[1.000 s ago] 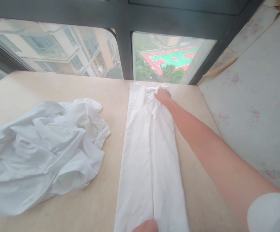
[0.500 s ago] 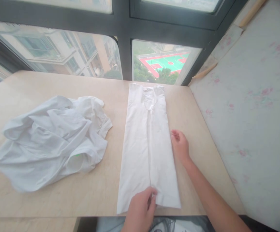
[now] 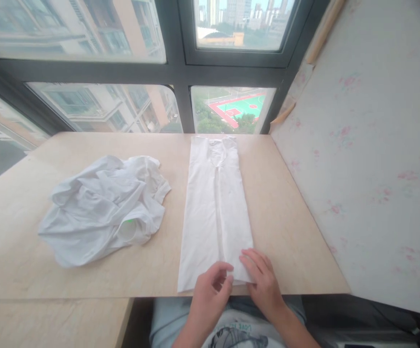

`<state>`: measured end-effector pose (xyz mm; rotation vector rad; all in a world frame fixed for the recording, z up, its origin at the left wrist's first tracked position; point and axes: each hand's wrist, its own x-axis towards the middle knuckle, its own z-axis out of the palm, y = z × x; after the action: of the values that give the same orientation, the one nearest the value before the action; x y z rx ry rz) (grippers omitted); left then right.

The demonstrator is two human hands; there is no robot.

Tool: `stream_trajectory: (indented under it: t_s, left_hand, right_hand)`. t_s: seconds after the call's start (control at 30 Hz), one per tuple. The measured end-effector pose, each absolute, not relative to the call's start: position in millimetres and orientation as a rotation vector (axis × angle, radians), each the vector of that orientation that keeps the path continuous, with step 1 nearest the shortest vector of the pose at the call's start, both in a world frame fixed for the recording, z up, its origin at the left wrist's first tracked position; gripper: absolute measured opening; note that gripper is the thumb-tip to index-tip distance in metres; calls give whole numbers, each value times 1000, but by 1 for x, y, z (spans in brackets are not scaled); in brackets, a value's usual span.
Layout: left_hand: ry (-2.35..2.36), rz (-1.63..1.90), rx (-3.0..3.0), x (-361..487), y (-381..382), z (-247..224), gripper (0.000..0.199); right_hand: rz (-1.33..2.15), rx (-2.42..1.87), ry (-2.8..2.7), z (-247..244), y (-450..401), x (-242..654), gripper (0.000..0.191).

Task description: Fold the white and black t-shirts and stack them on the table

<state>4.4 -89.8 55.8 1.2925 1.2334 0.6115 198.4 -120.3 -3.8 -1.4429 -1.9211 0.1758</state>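
A white shirt [image 3: 215, 212] lies folded lengthwise into a long strip on the wooden tabletop, its neckline at the far end by the window. At the near hem, my left hand [image 3: 211, 292] is curled, with thumb and forefinger closed on the edge of the cloth close to the middle seam. My right hand [image 3: 264, 282] grips the near right corner, fingers over the fabric and thumb low at the edge. Part of the hem is hidden behind both hands. To the left lies a crumpled heap of white cloth [image 3: 104, 212], apart from the folded shirt.
The wooden tabletop [image 3: 285, 217] ends just in front of my body. A dark window frame [image 3: 179, 72] stands along the back, and a flowered wall panel [image 3: 369, 159] borders the right side. At lower left is another wooden surface [image 3: 50, 321].
My right hand has come from beside the shirt's right edge down to its near right corner and taken hold there. My left hand stays at the hem. The view has tilted upward.
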Motion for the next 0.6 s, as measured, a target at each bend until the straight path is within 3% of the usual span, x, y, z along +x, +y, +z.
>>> stream_trajectory:
  t_s: [0.4, 0.6]
  left_hand:
    - [1330, 484, 1752, 11, -116, 49, 22]
    - [1394, 719, 2279, -12, -115, 38, 20]
  right_hand:
    - [117, -1410, -2007, 5, -130, 231, 53]
    - [163, -1483, -2137, -3, -142, 233, 49]
